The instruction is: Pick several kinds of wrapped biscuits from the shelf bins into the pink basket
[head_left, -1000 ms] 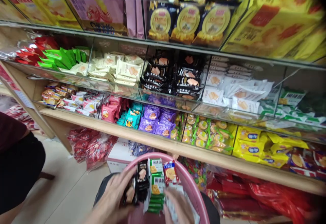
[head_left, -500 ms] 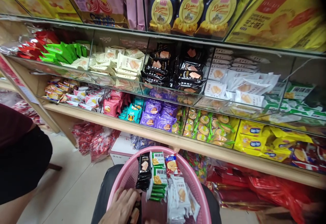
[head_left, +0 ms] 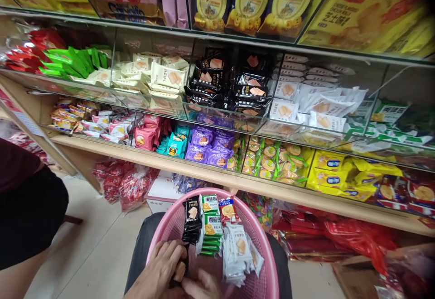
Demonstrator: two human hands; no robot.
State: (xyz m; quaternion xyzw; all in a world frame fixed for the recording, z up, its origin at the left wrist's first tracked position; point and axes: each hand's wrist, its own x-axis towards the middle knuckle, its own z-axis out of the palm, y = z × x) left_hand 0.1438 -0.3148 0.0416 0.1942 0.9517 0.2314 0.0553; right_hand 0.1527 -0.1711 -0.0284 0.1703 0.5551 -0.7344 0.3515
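A pink mesh basket [head_left: 270,256] rests on my lap. Inside it are black packets [head_left: 192,213], green-and-white packets [head_left: 212,226], a red-and-blue packet [head_left: 229,209] and a pile of white packets [head_left: 239,247]. Over the basket's left side, my left hand [head_left: 167,262] has its fingers curled around a dark packet with a tan patch [head_left: 179,272]. My right hand [head_left: 201,285], low in the basket, touches the same packet with bent fingers, its lower part cut off by the frame edge.
Shelves with clear dividers [head_left: 217,124] hold many wrapped snacks ahead. A person in dark shorts [head_left: 32,213] is at the left. Red bags [head_left: 125,183] and a white box [head_left: 163,190] lie under the shelf, with red packaging [head_left: 326,240] at the right.
My right hand has come up into view beside my left hand and the dark packet. The view has shifted, so the shelves sit slightly higher and further left.
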